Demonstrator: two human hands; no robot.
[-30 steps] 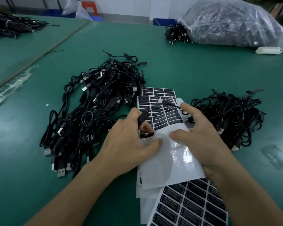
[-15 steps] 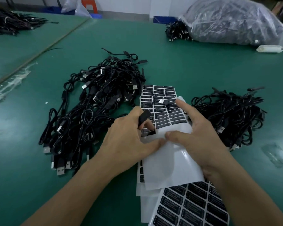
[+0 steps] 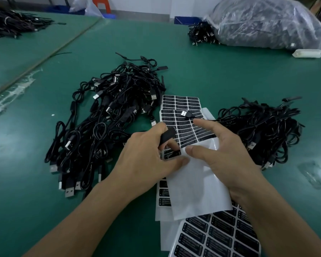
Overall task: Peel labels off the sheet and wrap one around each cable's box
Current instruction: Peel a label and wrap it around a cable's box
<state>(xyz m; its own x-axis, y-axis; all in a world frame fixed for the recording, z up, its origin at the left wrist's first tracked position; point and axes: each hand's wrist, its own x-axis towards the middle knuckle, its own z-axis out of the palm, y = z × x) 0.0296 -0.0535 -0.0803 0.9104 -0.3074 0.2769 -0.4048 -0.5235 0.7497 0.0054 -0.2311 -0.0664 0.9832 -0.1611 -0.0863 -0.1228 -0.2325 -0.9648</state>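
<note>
My left hand (image 3: 146,156) grips a small black cable box (image 3: 167,136) between index finger and other fingers, its thumb pressing on the white label sheet (image 3: 195,175) beside a black label (image 3: 171,153). My right hand (image 3: 224,154) hovers over the sheet with fingers spread, its thumb tip close to the left thumb. The held cable's USB plug (image 3: 186,114) lies on the rows of black labels (image 3: 185,115) farther back.
A large heap of black USB cables (image 3: 107,127) lies left of the sheet, a smaller heap (image 3: 263,130) to the right. More label sheets (image 3: 217,236) lie near me. A plastic bag of cables (image 3: 267,23) sits far right on the green table (image 3: 202,67).
My right hand's thumb has drawn slightly away from the left thumb and its fingers have spread. The left hand keeps hold of the box; the view has shifted a little.
</note>
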